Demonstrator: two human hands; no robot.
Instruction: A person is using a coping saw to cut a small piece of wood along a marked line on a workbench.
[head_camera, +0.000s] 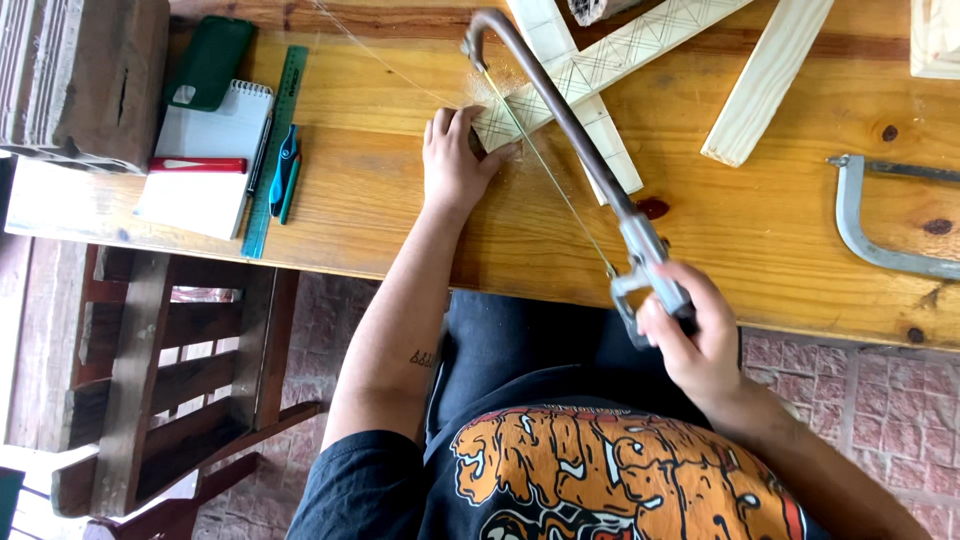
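- Pressing my left hand flat on the marked wood strip lying on the bench.
- Right hand's grip wraps the coping saw handle.
- Blade sits at the strip's end; I judge most pencilled lines uncut.

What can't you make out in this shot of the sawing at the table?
Head view:
- Second saw frame: cut off by the right edge.
- Saw handle: mostly covered by the right hand.
- Strip end: partly under the left hand.
- Where the blade meets the wood: too thin to tell.
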